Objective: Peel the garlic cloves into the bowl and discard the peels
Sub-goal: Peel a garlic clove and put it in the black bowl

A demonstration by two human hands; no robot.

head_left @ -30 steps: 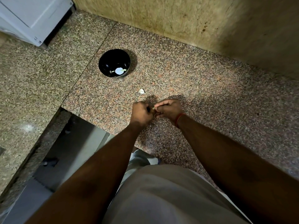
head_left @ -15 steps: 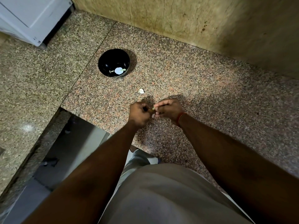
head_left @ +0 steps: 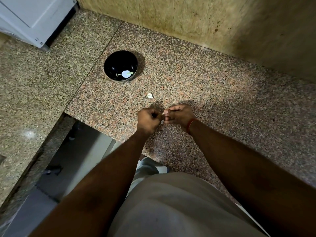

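My left hand (head_left: 148,119) and my right hand (head_left: 179,115) meet over the granite counter (head_left: 213,103), fingers curled. Between their fingertips they pinch a small garlic clove (head_left: 163,114), mostly hidden; a pale shred of peel (head_left: 162,122) hangs below it. A black bowl (head_left: 109,63) stands farther back to the left and holds a few pale garlic pieces (head_left: 125,73). One white garlic clove or peel (head_left: 149,95) lies loose on the counter between the bowl and my hands.
A stone wall (head_left: 196,19) backs the counter. A white appliance (head_left: 32,16) stands at the far left corner. The counter edge drops to an open gap (head_left: 71,151) on the left, just below my left forearm.
My hands have stayed in the same spot, with only small finger movement on the clove; a pale shred of peel now shows below the fingertips.
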